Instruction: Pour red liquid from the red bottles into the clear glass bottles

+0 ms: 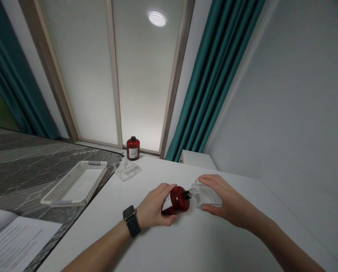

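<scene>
My left hand (159, 204), with a dark watch on the wrist, is wrapped round a dark red bottle (180, 199) with a white label. The bottle is tilted on its side, and its black neck (187, 195) points right. Gripped between the thumb and fingers of my right hand (225, 196) is a clear square bottle (205, 195), also tipped over. Its mouth meets the black neck of the red bottle; whether one sits inside the other I cannot tell. Both bottles are held over the white table (157, 245).
A second red bottle (133, 149) with a black cap stands at the table's far edge. Near it lies a clear plastic packet or pump piece (126, 169). To the left are a white perforated basket (64, 203) and an open booklet (18, 241). A white cabinet (198, 160) stands behind.
</scene>
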Available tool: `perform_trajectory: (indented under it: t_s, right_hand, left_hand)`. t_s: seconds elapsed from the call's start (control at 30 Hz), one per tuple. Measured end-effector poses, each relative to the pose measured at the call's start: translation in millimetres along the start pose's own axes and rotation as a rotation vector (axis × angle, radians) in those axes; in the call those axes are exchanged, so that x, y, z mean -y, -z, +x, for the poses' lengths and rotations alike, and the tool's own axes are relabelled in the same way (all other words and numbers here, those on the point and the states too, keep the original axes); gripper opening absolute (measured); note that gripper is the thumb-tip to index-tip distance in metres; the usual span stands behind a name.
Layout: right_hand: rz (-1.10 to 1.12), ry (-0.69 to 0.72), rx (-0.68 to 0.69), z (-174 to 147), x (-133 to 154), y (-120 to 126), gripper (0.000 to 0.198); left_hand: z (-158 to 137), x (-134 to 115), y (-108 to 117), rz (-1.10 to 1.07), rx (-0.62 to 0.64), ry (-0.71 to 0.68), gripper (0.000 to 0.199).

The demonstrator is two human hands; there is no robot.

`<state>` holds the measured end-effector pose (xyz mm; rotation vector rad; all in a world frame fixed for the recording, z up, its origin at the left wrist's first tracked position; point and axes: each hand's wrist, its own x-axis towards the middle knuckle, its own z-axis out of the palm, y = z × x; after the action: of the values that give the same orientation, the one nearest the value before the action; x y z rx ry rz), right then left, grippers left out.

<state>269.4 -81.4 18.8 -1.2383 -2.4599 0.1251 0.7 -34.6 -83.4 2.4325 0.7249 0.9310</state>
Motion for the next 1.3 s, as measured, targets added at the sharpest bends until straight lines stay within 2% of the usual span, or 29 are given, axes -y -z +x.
perform_trajectory:
  t_s: [1.3]
  right_hand:
    - [-0.009, 0.019, 0.067, 16, 10, 15, 0.061]
  left_hand:
    - [1, -4, 4, -0.005, 0.001, 0.038, 0.081]
